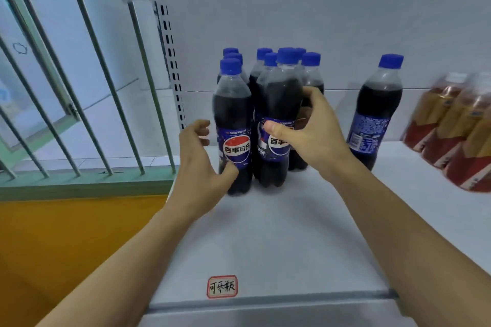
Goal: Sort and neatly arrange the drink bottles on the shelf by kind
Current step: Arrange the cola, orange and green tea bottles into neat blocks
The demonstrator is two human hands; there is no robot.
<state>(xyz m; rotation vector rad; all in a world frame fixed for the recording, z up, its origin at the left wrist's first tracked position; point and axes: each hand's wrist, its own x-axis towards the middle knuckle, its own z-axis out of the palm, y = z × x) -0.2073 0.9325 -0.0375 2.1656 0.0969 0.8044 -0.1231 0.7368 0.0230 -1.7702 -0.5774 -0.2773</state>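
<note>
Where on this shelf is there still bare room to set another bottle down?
Bare shelf lies in front of the cola cluster, down to the label sticker, and between the lone cola bottle and the tea bottles. It is crowded around the cluster, where both hands work.

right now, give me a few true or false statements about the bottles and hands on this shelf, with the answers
1. The right hand grips a front cola bottle in the cluster. True.
2. The lone cola bottle to the right lies on its side. False: it stands upright, apart from the cluster.
3. All cola caps in view are blue. True.
4. The left hand holds a tea bottle. False: its thumb touches the front-left cola bottle, fingers loosely curled beside it.
5. The red-labelled bottles stand left of the cola. False: they are at the right edge.
</note>
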